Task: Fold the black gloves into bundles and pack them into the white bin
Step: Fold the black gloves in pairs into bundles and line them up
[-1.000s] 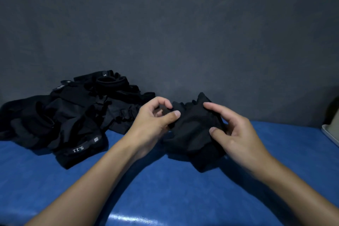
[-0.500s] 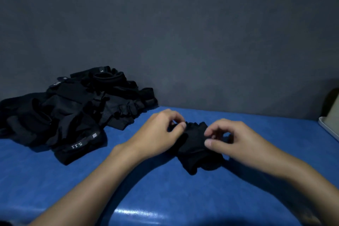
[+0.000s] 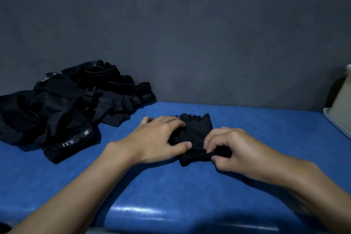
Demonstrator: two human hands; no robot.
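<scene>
A black fingerless glove lies on the blue table in the middle, its short finger stubs pointing away from me. My left hand presses flat on the glove's left side, thumb on the fabric. My right hand pinches the glove's near right edge between thumb and fingers. A heap of several more black gloves lies at the back left, one with white "5.11" lettering. The white bin shows only partly at the right edge.
A dark grey wall stands right behind the table. The table's glossy front edge runs close to me. The bin sits on a pale tray or lid at the far right.
The glove came down from held in the air onto the table. My left hand went from pinching to pressing flat, and my right hand moved to the near edge.
</scene>
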